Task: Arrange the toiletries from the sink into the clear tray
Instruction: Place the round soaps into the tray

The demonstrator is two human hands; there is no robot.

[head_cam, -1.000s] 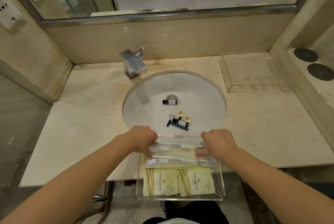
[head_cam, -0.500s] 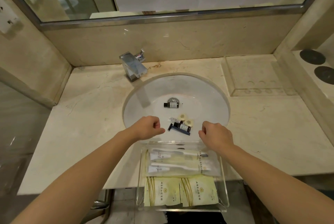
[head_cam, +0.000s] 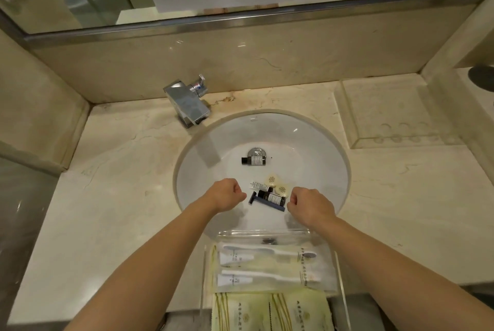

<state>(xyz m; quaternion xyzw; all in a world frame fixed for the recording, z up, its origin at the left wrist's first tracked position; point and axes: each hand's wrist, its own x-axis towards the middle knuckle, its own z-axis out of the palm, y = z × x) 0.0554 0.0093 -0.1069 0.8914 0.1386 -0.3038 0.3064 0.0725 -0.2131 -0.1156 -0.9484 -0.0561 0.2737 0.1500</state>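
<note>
Both hands (head_cam: 267, 197) now forward over sink (head_cam: 331, 170), beside razor (head_cam: 267, 203), bottles (head_cam: 271, 197)

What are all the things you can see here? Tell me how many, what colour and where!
bottles: 2, dark, in the sink; one by the drain, one on the razor
razor: 1, blue, in the sink
tube: 1, white, in the sink
soaps: 2, cream, round, in the sink
toothbrush packs: 2, white, in the clear tray
sachets: 2, yellow-green, tray's near end
tap: 1, silver, behind the sink
second tray: 1, clear, counter's right
left hand: curled, holds nothing, over the sink
right hand: the same
</note>
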